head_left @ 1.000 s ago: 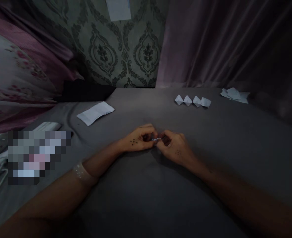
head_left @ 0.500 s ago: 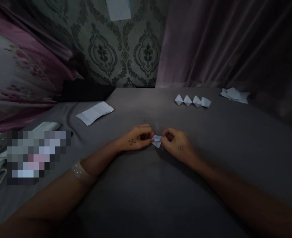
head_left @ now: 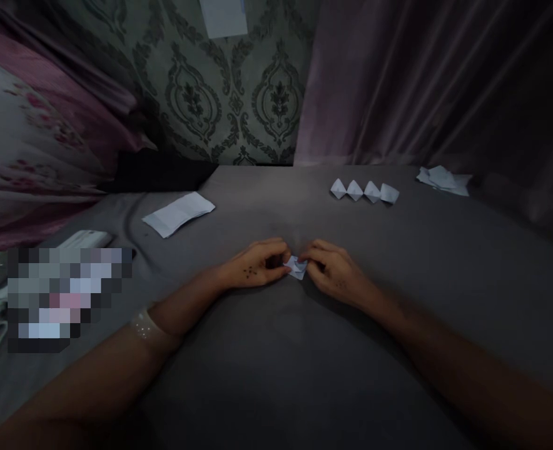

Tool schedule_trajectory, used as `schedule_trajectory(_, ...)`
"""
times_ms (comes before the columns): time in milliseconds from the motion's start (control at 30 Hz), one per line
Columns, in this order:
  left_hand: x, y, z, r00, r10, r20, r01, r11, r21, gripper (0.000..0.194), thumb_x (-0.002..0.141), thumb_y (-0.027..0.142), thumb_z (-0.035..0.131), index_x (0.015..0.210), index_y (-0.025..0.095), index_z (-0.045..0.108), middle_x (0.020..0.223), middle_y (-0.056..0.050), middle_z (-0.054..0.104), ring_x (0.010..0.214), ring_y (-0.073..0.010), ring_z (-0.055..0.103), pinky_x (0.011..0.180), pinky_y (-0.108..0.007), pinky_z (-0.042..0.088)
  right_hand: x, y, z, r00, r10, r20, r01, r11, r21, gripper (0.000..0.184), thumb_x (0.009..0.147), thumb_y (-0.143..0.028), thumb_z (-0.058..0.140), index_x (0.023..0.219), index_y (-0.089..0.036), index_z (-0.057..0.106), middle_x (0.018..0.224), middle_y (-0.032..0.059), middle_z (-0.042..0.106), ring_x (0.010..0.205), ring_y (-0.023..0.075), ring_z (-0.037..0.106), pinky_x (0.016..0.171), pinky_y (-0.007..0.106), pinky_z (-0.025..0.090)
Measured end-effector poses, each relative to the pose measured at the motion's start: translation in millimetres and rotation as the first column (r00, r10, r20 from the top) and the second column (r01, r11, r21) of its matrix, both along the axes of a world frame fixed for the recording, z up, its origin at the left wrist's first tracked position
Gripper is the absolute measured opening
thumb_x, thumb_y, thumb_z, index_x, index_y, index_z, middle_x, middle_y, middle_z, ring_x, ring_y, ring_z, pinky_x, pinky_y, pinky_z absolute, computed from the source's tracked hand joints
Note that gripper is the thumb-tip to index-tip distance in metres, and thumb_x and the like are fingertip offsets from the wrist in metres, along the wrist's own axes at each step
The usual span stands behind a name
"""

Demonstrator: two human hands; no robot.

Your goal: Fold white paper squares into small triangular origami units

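Note:
A small piece of white folded paper (head_left: pixel 297 269) is held just above the grey sheet, between my two hands. My left hand (head_left: pixel 258 264) pinches its left edge between thumb and fingers. On the other side, my right hand (head_left: pixel 339 273) grips the right edge with the thumb below, while its index finger reaches over the top folds. The fingertips hide part of the creases. Farther off to the right, several folded paper pieces (head_left: pixel 355 191) stand in a row, pointed at top and bottom.
A stack of white paper (head_left: pixel 179 214) lies at the back left. Loose paper pieces (head_left: pixel 443 180) are heaped at the far right. Along the left side are a white power strip (head_left: pixel 86 240), cables and a blurred-out object. Curtains (head_left: pixel 375 81) and a patterned wall close off the back.
My right hand's fingers have straightened, and the index finger has moved left over the paper. The paper has turned slightly; my left hand keeps its pinch.

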State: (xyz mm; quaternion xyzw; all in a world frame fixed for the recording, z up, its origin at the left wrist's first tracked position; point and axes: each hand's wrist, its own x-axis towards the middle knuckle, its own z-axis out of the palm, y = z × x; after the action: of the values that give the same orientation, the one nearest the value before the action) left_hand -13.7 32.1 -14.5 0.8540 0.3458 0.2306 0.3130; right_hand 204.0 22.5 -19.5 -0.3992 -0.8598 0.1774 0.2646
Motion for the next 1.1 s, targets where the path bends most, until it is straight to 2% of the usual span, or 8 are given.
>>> schedule_trajectory(133, -2, 1, -2.2, 0.999, -0.048, 0.025, 0.047, 0.997, 0.064, 0.009, 0.087, 0.025, 0.056, 0.084, 0.017, 0.056, 0.090, -0.004, 0.060, 0.081, -0.0136, 0.056, 0.068, -0.024, 0.044, 2, -4, 5.2, 0.990, 0.012, 0.143, -0.019, 0.999, 0.048, 0.027, 0.079, -0.011, 0.046, 0.097, -0.014, 0.066, 0.093, 0.0053, 0.061, 0.068, 0.0119, 0.053, 0.065, 0.027, 0.039)
schedule_trajectory(267, -3, 0, -3.3, 0.998, -0.059, -0.023, 0.060, 0.996, 0.068, 0.010, 0.089, 0.022, 0.051, 0.096, 0.018, 0.058, 0.092, -0.004, 0.061, 0.081, -0.0132, 0.057, 0.071, -0.025, 0.045, 3, -9, 10.0, 0.957, 0.003, 0.291, -0.027, 0.996, 0.081, 0.026, 0.081, -0.018, 0.048, 0.102, -0.017, 0.064, 0.097, 0.0049, 0.060, 0.063, 0.0110, 0.049, 0.058, 0.027, 0.032)
schedule_trajectory(400, -2, -1, -3.3, 0.991, -0.095, -0.099, 0.107, 0.985, 0.132, 0.017, 0.089, 0.021, 0.052, 0.103, 0.017, 0.059, 0.101, -0.006, 0.060, 0.083, -0.0137, 0.058, 0.074, -0.025, 0.046, 4, -11, 13.0, 0.929, -0.011, 0.370, -0.021, 0.996, 0.082, 0.023, 0.085, -0.023, 0.046, 0.101, -0.018, 0.062, 0.098, 0.0051, 0.059, 0.069, 0.0129, 0.052, 0.056, 0.028, 0.028)
schedule_trajectory(700, -1, -6, -8.7, 0.966, -0.104, -0.238, 0.170, 0.946, 0.276, 0.022, 0.093, 0.021, 0.047, 0.108, 0.018, 0.063, 0.110, -0.008, 0.060, 0.096, -0.0165, 0.061, 0.085, -0.026, 0.048, 2, -14, 15.9, 0.915, -0.026, 0.403, 0.001, 0.998, 0.062, 0.023, 0.086, -0.019, 0.046, 0.103, -0.020, 0.060, 0.100, 0.0047, 0.061, 0.075, 0.0143, 0.057, 0.056, 0.028, 0.025)
schedule_trajectory(900, -1, -9, -5.9, 0.938, -0.081, -0.338, 0.220, 0.891, 0.398, 0.027, 0.096, 0.022, 0.041, 0.109, 0.018, 0.064, 0.114, -0.008, 0.064, 0.102, -0.0182, 0.062, 0.088, -0.028, 0.049, 12, -7, 17.1, 0.926, 0.007, 0.377, -0.029, 0.998, 0.052, 0.031, 0.087, -0.017, 0.049, 0.115, -0.025, 0.056, 0.099, 0.0018, 0.064, 0.082, 0.0158, 0.060, 0.059, 0.027, 0.029)
schedule_trajectory(1000, 0, -12, -4.1, 0.929, -0.055, -0.365, 0.224, 0.870, 0.439, 0.027, 0.096, 0.022, 0.042, 0.106, 0.017, 0.066, 0.107, -0.009, 0.067, 0.097, -0.0195, 0.063, 0.086, -0.031, 0.050, 18, -2, 15.7, 0.916, 0.072, 0.394, -0.105, 0.993, 0.062, 0.018, 0.091, -0.021, 0.049, 0.104, -0.025, 0.061, 0.102, 0.0018, 0.064, 0.081, 0.0150, 0.061, 0.059, 0.027, 0.031)
schedule_trajectory(1100, -1, -13, -6.2, 0.940, -0.049, -0.338, 0.198, 0.885, 0.422, 0.026, 0.096, 0.022, 0.043, 0.106, 0.017, 0.066, 0.102, -0.008, 0.068, 0.095, -0.0190, 0.064, 0.085, -0.030, 0.050, 21, 1, 14.0, 0.910, 0.121, 0.397, -0.162, 0.984, 0.071, 0.015, 0.093, -0.022, 0.048, 0.095, -0.023, 0.063, 0.108, 0.0021, 0.062, 0.080, 0.0138, 0.061, 0.062, 0.027, 0.035)
